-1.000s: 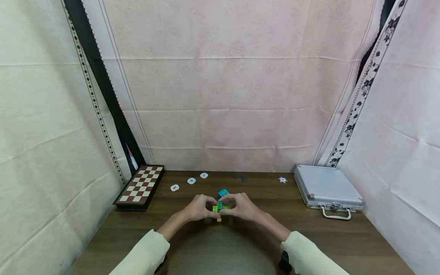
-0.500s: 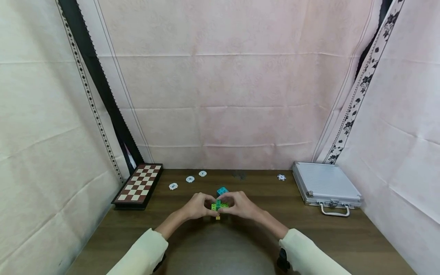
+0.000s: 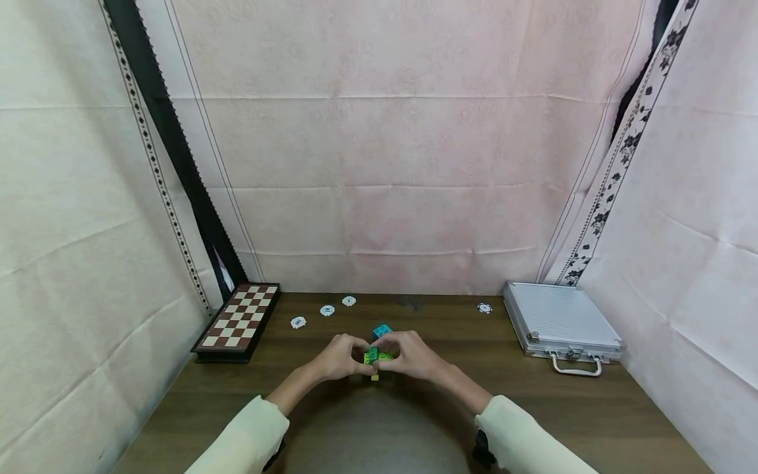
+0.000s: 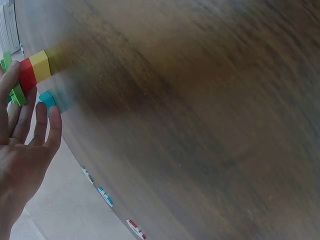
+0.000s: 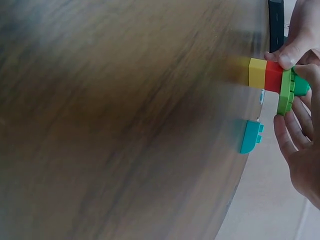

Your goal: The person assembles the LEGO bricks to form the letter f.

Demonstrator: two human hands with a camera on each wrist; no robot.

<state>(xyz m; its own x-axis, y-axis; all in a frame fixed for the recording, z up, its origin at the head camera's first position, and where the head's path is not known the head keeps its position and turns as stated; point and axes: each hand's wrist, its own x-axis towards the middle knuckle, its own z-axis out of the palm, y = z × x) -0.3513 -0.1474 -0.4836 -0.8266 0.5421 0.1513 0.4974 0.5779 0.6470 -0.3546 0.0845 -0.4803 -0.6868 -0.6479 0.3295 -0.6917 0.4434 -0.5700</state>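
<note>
Two hands, left and right, pinch a small brick stack standing on the tabletop, a turquoise brick just beyond.

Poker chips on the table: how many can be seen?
4. Three poker chips lie in a row beside the chessboard. A fourth sits near the metal case. The hands could hide more.
</note>
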